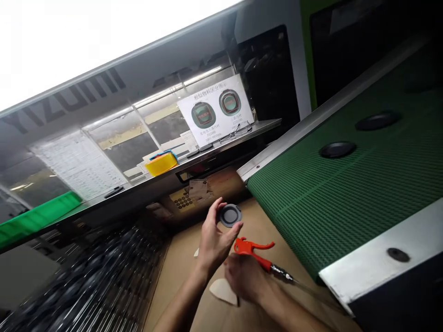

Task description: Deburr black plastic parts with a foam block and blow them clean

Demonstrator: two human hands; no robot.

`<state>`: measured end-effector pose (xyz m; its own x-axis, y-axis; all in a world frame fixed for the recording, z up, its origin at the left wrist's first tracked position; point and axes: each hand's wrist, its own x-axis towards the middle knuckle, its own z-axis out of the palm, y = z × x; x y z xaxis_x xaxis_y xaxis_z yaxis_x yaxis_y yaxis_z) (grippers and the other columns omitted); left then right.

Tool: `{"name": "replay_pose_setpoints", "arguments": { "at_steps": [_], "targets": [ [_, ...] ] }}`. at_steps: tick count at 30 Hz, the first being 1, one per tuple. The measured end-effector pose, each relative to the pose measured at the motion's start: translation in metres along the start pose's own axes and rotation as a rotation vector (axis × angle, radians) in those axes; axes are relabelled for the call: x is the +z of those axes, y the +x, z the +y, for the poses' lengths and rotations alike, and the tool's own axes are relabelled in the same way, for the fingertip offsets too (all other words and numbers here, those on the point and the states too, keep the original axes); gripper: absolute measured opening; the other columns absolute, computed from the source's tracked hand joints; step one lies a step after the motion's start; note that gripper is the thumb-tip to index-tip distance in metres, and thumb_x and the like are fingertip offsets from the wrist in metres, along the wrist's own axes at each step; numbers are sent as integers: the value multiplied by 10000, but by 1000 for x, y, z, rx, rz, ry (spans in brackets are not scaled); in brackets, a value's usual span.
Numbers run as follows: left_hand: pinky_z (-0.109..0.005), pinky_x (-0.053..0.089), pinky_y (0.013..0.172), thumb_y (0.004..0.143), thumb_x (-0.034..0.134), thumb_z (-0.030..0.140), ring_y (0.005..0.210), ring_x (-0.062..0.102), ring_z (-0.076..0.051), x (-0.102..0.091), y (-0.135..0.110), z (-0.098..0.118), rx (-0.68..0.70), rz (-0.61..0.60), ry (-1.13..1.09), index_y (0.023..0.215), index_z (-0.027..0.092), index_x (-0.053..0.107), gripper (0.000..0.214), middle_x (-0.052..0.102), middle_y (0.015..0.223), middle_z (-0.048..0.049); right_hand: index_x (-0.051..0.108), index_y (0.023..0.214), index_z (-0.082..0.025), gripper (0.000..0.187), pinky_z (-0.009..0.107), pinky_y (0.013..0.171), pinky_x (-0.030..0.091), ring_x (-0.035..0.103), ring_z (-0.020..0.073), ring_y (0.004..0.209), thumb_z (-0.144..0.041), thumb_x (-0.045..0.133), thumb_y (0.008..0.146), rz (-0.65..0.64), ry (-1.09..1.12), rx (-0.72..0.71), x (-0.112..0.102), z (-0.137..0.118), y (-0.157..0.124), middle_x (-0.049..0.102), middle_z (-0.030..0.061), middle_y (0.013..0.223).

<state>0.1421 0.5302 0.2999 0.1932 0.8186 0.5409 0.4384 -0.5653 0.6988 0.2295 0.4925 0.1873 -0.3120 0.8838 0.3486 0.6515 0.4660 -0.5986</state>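
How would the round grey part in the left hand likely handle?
The round grey part is probably stiff: it keeps its shape, pinched at the edge by the left hand. Being small and shallow, it is likely light. Its rounded outline could let it roll on edge.

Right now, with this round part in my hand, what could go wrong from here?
The dark round part is pinched by its rim in your left hand, so it might slip. Your blurred right hand is close beside the red air gun and could bump its lever. The glasses on the narrow shelf might fall if knocked.
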Motion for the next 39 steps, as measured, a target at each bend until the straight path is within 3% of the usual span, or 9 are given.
{"name": "replay_pose_setpoints", "arguments": {
  "at_steps": [4,9,12,19,24,29,33,36,39],
  "targets": [
    [-446,499,1116,853,775,367,1249,644,-252,-40,-43,-55,-124,43,44,1465,215,436,716,608,1379,-133,665,1274,-76,453,471,893,540,711,357,1046,-171,326,989,203,156,185,-10,3,8,735,210,1104],
    [-465,502,1130,865,766,351,1295,632,-268,-43,-94,-99,-112,13,114,1471,208,437,704,621,1399,-144,685,1201,-177,405,353,804,565,715,239,891,-477,496,1006,216,404,160,-7,2,6,753,78,1020],
    [-453,523,1119,874,766,346,1298,639,-270,-33,-112,-107,-80,41,113,1441,212,474,652,639,1395,-139,716,1077,-203,346,303,703,575,713,197,782,-500,574,967,180,510,153,3,2,4,752,36,909],
    [-399,554,1096,878,775,278,1291,648,-249,-32,-128,-105,89,58,123,1487,218,436,700,639,1396,-135,730,1019,-199,362,286,726,596,723,200,835,-547,663,940,166,621,226,14,8,2,762,56,951],
    [-406,551,1096,856,790,255,1301,631,-254,-32,-133,-102,50,17,70,1472,208,455,703,623,1399,-143,719,981,-173,402,257,583,560,690,176,692,-570,701,921,138,688,267,12,8,0,734,49,834],
    [-397,589,1023,797,845,493,1201,682,-281,-38,-126,-82,-393,-4,-422,1427,188,503,779,618,1394,-164,717,971,-166,390,263,682,594,717,185,780,-554,709,924,180,720,237,5,4,1,746,63,888],
    [-322,633,574,936,414,801,873,768,-264,-47,-117,-78,-782,-201,-935,1307,136,576,779,703,1199,-185,738,953,-173,341,269,670,582,710,192,795,-511,716,919,167,704,191,-1,-4,-1,750,63,910],
    [-249,541,415,999,278,745,613,728,-212,-51,-115,-83,-903,-458,-1130,1153,96,650,764,729,829,-129,757,945,-177,301,253,552,527,665,163,650,-472,702,924,94,634,164,-3,-11,-5,740,40,822],
    [-187,440,367,1047,280,644,435,611,-136,-51,-116,-83,-928,-506,-1164,1022,58,677,708,692,679,-112,749,953,-180,312,243,484,465,592,134,519,-481,666,957,13,636,141,-3,-14,-6,673,-5,660]
  ]
}}
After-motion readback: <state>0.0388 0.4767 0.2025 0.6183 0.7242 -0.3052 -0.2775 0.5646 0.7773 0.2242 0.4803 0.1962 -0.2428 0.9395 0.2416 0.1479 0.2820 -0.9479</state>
